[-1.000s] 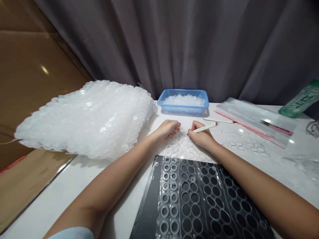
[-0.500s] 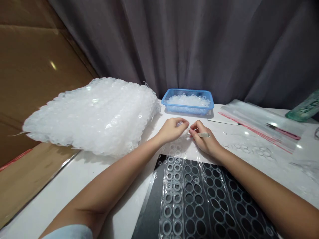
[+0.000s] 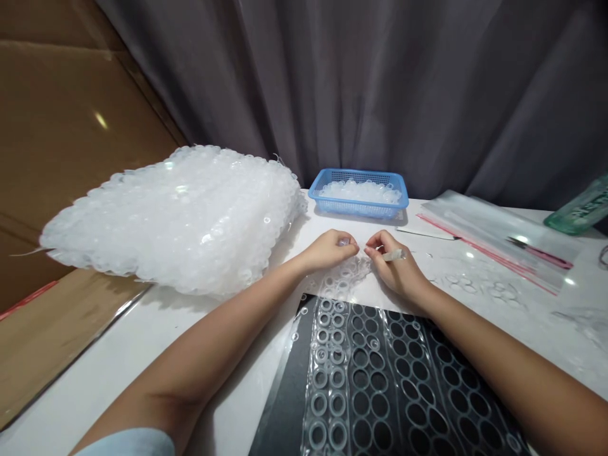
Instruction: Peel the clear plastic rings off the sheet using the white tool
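Note:
A clear plastic sheet of rings (image 3: 327, 367) runs up from a black mat (image 3: 278, 392), and its far end rises off the mat between my hands. My left hand (image 3: 330, 249) is closed, thumb and fingers pinching the end of the ring sheet. Close by on its right, my right hand (image 3: 393, 263) is closed in a pinch at the same end. A small tool with a pale wrapped handle (image 3: 394, 255) sticks out from its grip; the tip is too small to make out. Punched-out strips with larger holes (image 3: 380, 380) lie beside the rings on the mat.
A blue basket (image 3: 358, 209) holding many small clear rings stands at the back. At left rests a big bundle of clear ring sheets (image 3: 175, 221) near cardboard (image 3: 57, 126). To the right are zip bags (image 3: 494, 234), a pink-handled tool (image 3: 546, 254), plastic scraps (image 3: 465, 282) and a green bottle (image 3: 579, 206).
Both hands have come slightly lower and nearer. A small gap has opened between the fingertips, and the right hand has shifted a little to the right.

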Available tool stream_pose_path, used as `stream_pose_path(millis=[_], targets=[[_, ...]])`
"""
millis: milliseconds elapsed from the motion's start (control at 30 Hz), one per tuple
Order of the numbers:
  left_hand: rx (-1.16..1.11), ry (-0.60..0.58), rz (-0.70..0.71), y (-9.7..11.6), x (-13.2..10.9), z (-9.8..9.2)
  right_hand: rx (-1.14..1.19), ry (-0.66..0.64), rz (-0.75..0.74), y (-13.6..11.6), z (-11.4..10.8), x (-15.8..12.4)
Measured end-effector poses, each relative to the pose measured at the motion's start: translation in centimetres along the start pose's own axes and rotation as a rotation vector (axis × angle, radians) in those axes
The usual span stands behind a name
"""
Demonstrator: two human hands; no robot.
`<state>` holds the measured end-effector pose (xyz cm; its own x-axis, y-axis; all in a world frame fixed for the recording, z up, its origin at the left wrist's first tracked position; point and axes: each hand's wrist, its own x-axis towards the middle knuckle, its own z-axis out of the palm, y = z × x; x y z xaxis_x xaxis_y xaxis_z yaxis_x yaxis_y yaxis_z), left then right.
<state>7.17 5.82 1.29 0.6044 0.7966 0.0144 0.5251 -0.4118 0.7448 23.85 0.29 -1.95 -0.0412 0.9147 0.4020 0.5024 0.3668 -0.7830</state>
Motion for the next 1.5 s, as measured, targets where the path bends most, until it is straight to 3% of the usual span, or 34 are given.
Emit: stream_pose_path(millis=[100,267,367,500,600,733,933,1033,1167,1267,1400,1500], targets=[[0.051,0.063,0.000,0.0,0.1,-0.3,0.104,-0.006,0.130,0.0,0.0,0.1],[0.160,0.105,-0.003,0.1,0.1,-0.9,0.681,0.010,0.411,0.5,0.2,0.4],[0.229,0.123,-0.008,0.0,0.1,-1.3,0.884,0.050,0.487,1.0,-0.4,0.9],[0.232,0.090,-0.058,-0.4,0.1,-1.7,1.043,0.204,0.546,1.7,-2.1,1.8],[0.234,0.062,-0.053,-0.5,0.1,-1.5,1.131,0.146,0.522,1.2,-2.8,1.8],[0.263,0.213,-0.005,0.2,-0.4,-1.2,1.142,-0.024,0.447,-0.8,-2.6,1.2],[0.028,0.317,0.219,2.4,-1.5,-1.1,1.091,-0.112,0.366,-2.5,-2.7,0.6],[-0.163,0.260,0.127,2.9,-1.5,-0.8,1.081,-0.131,0.350,-2.6,-2.8,0.6],[-0.509,0.041,-0.073,3.0,-1.1,0.2,0.988,-0.108,0.332,-2.2,-2.3,0.7],[-0.645,-0.026,-0.102,3.2,-0.8,1.0,0.874,-0.122,0.265,-1.9,-1.6,0.9],[-0.673,0.052,-0.114,2.7,0.1,0.9,0.779,-0.126,0.197,-1.2,-1.0,1.6],[-0.547,0.218,-0.173,1.6,0.9,-0.2,0.676,0.035,0.291,-0.1,-0.8,2.3]])
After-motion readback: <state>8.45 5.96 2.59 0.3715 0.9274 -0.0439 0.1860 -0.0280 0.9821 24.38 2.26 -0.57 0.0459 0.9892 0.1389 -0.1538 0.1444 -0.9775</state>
